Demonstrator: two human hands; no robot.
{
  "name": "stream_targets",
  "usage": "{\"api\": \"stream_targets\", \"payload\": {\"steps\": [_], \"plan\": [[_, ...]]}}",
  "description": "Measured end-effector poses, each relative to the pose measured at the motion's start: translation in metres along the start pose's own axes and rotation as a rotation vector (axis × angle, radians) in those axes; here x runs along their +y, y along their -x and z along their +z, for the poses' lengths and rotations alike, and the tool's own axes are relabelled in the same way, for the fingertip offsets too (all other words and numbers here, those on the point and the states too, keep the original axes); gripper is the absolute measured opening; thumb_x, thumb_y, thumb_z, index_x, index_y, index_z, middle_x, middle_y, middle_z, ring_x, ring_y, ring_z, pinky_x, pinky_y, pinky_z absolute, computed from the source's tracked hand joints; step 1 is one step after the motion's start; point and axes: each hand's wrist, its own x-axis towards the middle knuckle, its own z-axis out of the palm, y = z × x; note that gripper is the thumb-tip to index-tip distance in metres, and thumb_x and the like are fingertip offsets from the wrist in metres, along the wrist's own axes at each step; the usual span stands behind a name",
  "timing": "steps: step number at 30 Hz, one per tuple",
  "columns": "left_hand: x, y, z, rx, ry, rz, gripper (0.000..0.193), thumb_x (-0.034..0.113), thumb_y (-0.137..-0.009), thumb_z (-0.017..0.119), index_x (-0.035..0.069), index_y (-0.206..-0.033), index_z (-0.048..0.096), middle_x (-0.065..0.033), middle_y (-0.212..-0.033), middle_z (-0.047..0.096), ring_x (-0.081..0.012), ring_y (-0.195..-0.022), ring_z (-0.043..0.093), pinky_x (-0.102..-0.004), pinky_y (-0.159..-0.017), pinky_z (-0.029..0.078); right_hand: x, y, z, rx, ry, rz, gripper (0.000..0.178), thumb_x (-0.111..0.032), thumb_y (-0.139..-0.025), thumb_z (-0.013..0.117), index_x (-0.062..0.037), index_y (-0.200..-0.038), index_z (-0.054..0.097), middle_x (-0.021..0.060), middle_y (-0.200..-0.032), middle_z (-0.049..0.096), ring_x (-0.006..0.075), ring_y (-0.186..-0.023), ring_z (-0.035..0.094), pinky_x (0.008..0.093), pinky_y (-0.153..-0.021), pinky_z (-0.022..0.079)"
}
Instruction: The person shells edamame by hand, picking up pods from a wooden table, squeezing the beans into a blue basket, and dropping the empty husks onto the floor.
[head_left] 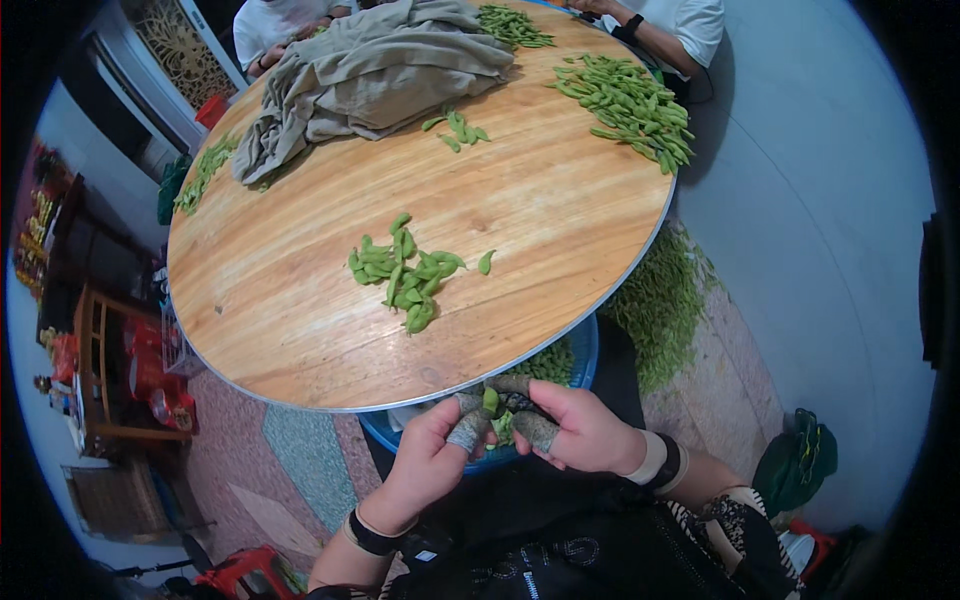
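Observation:
My left hand (432, 447) is closed, pinching a green soybean pod (490, 401) between its wrapped fingertips. My right hand (588, 428) meets it from the other side, its fingers bent around the same pod. Grey wrapping covers thumbs and forefingers on both hands. Just below them, partly hidden under the table edge, sits a blue basin (588, 360) with shelled green beans (548, 366) and some pale green bits in it. A small heap of pods (405, 272) lies on the round wooden table (290, 320) in front of me, with one pod (486, 262) apart to its right.
A crumpled grey-brown cloth (375, 75) covers the table's far side. More pods (630, 105) are piled at the far right. Two people sit across the table. Empty-looking husks (655, 310) heap on the floor to the right; a dark green bag (797, 460) stands by the wall.

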Motion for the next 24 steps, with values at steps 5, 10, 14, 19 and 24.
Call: {"api": "stream_targets", "payload": {"steps": [5,10,14,19,24], "plan": [[-0.002,-0.001,0.003,0.076,-0.151,0.055,0.022,0.000,-0.087,0.048,0.000,-0.105,0.059,-0.0064,-0.081,0.064,-0.0132,-0.070,0.059,-0.0256,-0.064,0.047,0.005,0.000,-0.002,-0.045,-0.022,-0.009,0.035,-0.012,-0.096,0.046,-0.0071,-0.130,0.044,-0.0019,-0.076,0.057,0.0022,-0.052,0.047,0.0170,-0.044,0.039],[-0.005,-0.002,0.003,0.230,-1.037,0.566,0.019,0.003,-0.086,0.054,0.001,-0.104,0.060,-0.0106,-0.076,0.062,-0.0154,-0.063,0.057,-0.0319,-0.060,0.047,0.008,-0.008,-0.005,-0.078,-0.139,0.057,0.029,-0.010,-0.095,0.045,-0.0079,-0.123,0.048,-0.0028,-0.074,0.053,0.0022,-0.051,0.044,0.0175,-0.043,0.037],[-0.003,0.001,-0.002,0.155,-0.710,0.504,0.020,0.007,-0.085,0.062,-0.001,-0.103,0.058,-0.0138,-0.077,0.061,-0.0243,-0.062,0.057,-0.0345,-0.059,0.046,0.006,-0.006,-0.011,-0.242,-0.574,0.179,0.023,-0.010,-0.096,0.044,-0.0094,-0.117,0.052,-0.0036,-0.070,0.049,0.0021,-0.051,0.040,0.0172,-0.042,0.033],[0.000,-0.004,-0.011,-0.136,0.478,-0.132,0.024,0.018,-0.088,0.067,0.001,-0.103,0.059,0.0030,-0.079,0.059,-0.0074,-0.063,0.050,-0.0278,-0.057,0.045,0.004,-0.007,-0.011,-0.242,-0.578,0.206,0.023,-0.011,-0.094,0.048,-0.0092,-0.116,0.053,-0.0037,-0.070,0.049,0.0023,-0.051,0.041,0.0170,-0.042,0.035],[-0.012,-0.009,-0.003,0.079,-0.512,0.303,0.023,0.008,-0.075,0.071,0.002,-0.092,0.057,-0.0067,-0.073,0.060,-0.0222,-0.060,0.056,-0.0345,-0.057,0.046,0.012,-0.011,-0.005,-0.124,-0.190,0.081,0.023,-0.010,-0.092,0.051,-0.0074,-0.115,0.053,-0.0033,-0.068,0.050,0.0032,-0.048,0.044,0.0180,-0.041,0.036]]}}
